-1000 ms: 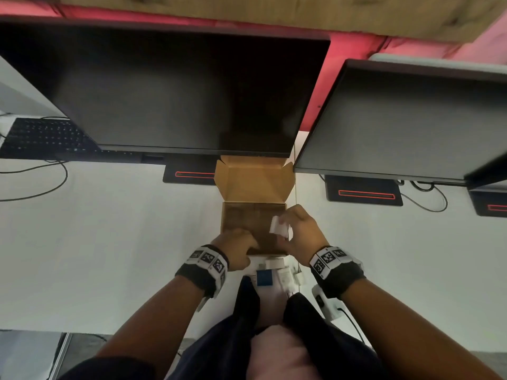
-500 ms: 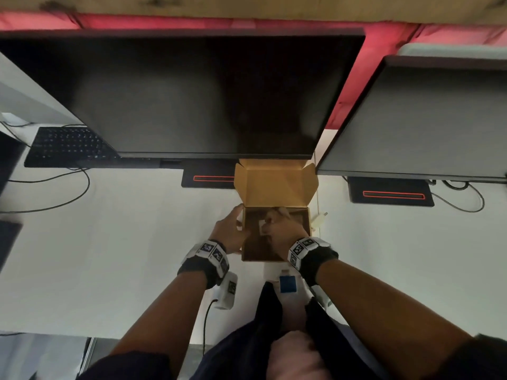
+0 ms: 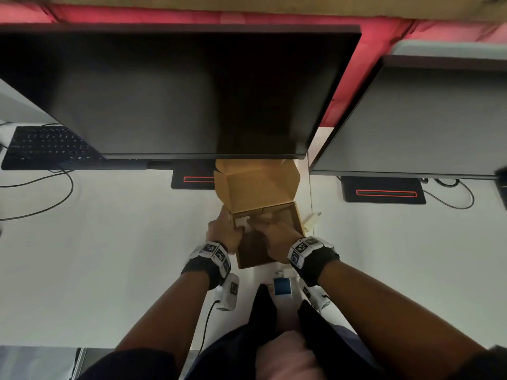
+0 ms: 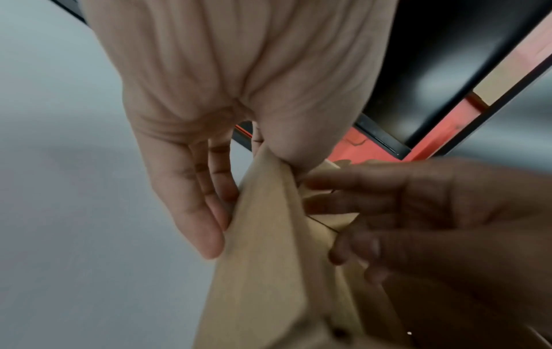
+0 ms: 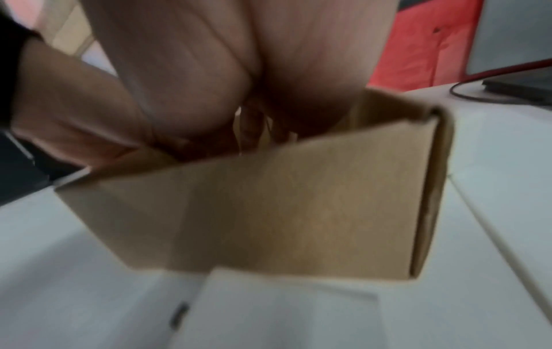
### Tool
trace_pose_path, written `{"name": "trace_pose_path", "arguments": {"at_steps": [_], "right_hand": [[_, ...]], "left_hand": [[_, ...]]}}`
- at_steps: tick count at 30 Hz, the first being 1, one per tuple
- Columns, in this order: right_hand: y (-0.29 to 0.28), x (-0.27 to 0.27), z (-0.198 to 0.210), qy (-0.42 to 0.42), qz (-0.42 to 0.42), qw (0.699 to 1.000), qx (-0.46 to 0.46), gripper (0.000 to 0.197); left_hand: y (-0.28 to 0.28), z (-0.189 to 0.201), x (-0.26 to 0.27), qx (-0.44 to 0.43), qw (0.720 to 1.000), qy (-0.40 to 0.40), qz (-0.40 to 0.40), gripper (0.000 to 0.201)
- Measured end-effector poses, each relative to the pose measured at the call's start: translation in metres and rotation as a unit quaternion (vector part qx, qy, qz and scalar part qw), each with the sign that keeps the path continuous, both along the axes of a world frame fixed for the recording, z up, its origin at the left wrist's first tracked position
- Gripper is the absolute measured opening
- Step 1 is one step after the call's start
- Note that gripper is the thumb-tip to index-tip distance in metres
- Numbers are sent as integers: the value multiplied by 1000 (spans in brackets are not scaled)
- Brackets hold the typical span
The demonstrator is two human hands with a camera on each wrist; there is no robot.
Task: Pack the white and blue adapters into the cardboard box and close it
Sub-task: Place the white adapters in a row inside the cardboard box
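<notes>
A white tabletop (image 3: 96,256) is seen beneath two dark monitors (image 3: 178,91) backed by a red panel (image 3: 343,105); a black keyboard (image 3: 46,146) lies at far left. The cardboard box (image 3: 297,218) stands open near the front edge, its lid raised. The left hand (image 3: 223,233) is clasped on the box's left wall, fingers outside. The right hand (image 3: 277,239) is reached inside, fingers curled beside a white adapter (image 3: 242,222); whether it is gripped cannot be told. A blue adapter (image 3: 282,286) lies just before the box. Compared with a second ago, the white adapter has been lowered from above the rim into the box.
</notes>
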State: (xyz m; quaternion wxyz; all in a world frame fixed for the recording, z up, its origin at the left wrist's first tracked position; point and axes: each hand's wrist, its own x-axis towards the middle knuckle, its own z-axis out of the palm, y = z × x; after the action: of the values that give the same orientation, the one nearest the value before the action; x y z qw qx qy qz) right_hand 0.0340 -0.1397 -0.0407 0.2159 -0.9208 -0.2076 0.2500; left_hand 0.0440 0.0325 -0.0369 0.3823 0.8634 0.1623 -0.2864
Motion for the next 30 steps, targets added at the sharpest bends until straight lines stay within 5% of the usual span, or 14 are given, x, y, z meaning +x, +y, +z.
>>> {"name": "trace_pose_path", "arguments": {"at_steps": [6,12,20,24,30], "right_hand": [[-45,7,22,-100,-185,975,67,26],[-101,-6,2,-26,-152,967,-202,53],[-90,-22,-1,-102,-285,952,31,30],[-51,-15,24,-174,-251,947,104,24],[7,-2,17,-37,-144,989,-11,34]], "left_hand": [[3,0,-2,3,999,14,31,50],[17,2,-7,-38,993,52,99,61],[22,1,-7,-68,991,66,96,64],[21,3,-7,-68,992,76,78,60],[23,3,-6,-65,993,75,65,59]]}}
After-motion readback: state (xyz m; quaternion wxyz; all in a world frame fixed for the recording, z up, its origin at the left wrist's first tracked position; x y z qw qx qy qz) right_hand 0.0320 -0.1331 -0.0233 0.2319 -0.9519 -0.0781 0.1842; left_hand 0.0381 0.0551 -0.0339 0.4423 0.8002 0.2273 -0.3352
